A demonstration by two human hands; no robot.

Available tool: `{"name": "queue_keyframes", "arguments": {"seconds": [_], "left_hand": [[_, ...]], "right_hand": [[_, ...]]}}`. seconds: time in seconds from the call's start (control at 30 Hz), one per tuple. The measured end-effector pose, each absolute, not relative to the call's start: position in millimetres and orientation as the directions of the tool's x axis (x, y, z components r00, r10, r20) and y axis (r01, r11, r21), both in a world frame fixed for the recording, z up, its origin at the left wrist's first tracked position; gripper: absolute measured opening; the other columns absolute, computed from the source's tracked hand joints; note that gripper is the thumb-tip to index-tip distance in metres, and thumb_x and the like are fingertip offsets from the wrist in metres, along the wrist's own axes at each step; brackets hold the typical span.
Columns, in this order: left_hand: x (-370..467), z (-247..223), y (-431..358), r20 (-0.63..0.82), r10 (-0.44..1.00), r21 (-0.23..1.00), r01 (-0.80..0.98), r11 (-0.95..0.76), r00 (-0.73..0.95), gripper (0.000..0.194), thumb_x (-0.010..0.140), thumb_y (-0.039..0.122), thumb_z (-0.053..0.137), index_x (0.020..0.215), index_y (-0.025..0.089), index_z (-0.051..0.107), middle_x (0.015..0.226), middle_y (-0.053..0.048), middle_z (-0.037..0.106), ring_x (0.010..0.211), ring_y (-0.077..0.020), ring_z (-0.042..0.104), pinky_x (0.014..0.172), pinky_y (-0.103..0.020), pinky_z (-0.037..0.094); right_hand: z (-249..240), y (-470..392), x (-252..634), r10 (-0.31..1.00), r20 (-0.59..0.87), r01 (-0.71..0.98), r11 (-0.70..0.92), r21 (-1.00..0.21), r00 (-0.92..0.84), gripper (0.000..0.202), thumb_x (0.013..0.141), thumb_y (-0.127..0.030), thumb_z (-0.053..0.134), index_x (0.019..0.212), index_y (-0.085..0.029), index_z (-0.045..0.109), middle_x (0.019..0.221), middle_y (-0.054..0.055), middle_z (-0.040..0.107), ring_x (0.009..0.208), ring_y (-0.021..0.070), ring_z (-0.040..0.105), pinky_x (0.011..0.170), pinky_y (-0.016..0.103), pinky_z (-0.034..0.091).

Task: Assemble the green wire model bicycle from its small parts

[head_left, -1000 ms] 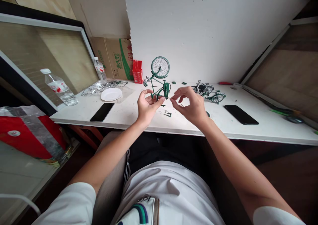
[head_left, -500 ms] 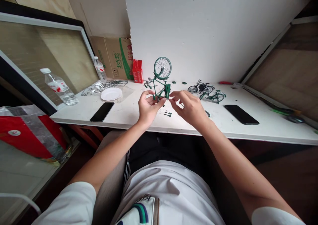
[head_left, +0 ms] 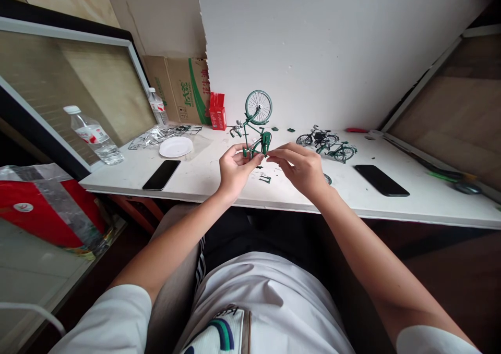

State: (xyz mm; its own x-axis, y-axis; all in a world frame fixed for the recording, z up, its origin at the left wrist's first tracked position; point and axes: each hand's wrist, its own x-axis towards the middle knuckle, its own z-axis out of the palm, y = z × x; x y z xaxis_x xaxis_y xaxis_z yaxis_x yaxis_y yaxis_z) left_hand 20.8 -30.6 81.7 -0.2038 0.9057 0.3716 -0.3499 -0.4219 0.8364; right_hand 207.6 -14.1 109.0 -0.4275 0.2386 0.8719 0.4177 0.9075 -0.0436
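Note:
A green model bicycle [head_left: 254, 137] stands tilted with its one spoked wheel pointing up, above the white table. My left hand [head_left: 235, 170] grips its lower end between thumb and fingers. My right hand [head_left: 300, 167] is at the frame's lower right side, fingers pinched together; whatever they hold is too small to make out. On the table below lies a small green part [head_left: 265, 179]. A loose wheel [head_left: 327, 179] is partly hidden behind my right hand.
Two finished-looking model bicycles, one black [head_left: 316, 136] and one green [head_left: 340, 151], stand right. Phones [head_left: 161, 175] [head_left: 381, 180] lie on both sides. Left are a white plate [head_left: 176, 146], bottles [head_left: 94, 135] and a red box [head_left: 217, 111].
The model bicycle has shifted slightly right and its wheel has turned a little more toward the camera. My right fingers have drawn closer together beside the frame.

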Motion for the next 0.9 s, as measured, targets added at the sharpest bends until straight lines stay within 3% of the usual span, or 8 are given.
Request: {"name": "queue_keyframes", "arguments": {"seconds": [0.13,0.57,0.9], "left_hand": [[21.4,83.9,-32.1,0.342,0.916,0.839,-0.370,-0.399,-0.211,0.055,0.062,0.033,0.101,0.105,0.017,0.068,0.087,-0.004,0.079,0.079,-0.0174,0.076,0.087,-0.036,0.061],[22.1,85.2,-33.4,0.347,0.908,0.825,-0.383,-0.415,-0.234,0.051,0.063,0.029,0.100,0.101,0.016,0.069,0.087,-0.004,0.080,0.078,-0.0173,0.076,0.085,-0.036,0.063],[22.6,83.0,-32.5,0.393,0.888,0.820,-0.346,-0.455,-0.236,0.047,0.070,0.035,0.098,0.102,0.017,0.069,0.092,-0.005,0.080,0.076,-0.0159,0.075,0.083,-0.034,0.063]], "right_hand": [[106.4,-10.9,210.2,0.251,0.871,0.440,0.897,-0.045,-0.423,0.018,0.107,-0.027,0.065,0.113,-0.025,0.081,0.098,0.007,0.082,0.084,0.0189,0.077,0.072,0.031,0.059],[107.1,-12.7,213.2,0.213,0.838,0.633,0.751,0.188,-0.502,0.019,0.108,-0.033,0.064,0.098,-0.021,0.075,0.079,0.003,0.077,0.066,0.0145,0.066,0.059,0.030,0.039],[111.2,-19.6,212.4,0.277,0.797,0.646,0.743,0.176,-0.537,0.024,0.111,-0.030,0.057,0.100,-0.019,0.076,0.083,0.006,0.078,0.068,0.0161,0.067,0.062,0.031,0.042]]}}
